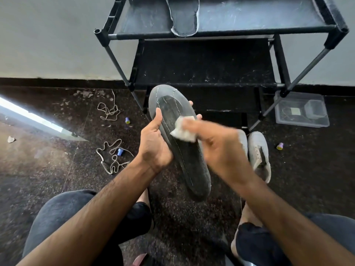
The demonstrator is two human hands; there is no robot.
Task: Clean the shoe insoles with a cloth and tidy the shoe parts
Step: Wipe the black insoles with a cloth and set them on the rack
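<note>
My left hand [153, 144] grips a dark grey insole [172, 112] with pale stitching, thumb on its left edge and fingertips showing past its right edge. It is held up over the floor, toe end away from me. My right hand [217, 143], blurred by motion, pinches a small white cloth [182, 130] against the middle of the insole. A second dark insole [183, 16] lies on the top shelf of the black shoe rack [221, 31], its heel hanging over the front bar.
Two white shoes [258, 152] stand on the dark floor under my right hand. Two loose laces [109, 112] [111, 156] lie to the left with small purple caps [127, 120] [280, 146]. A clear plastic box [301, 110] sits by the rack's right leg. My knees fill the bottom.
</note>
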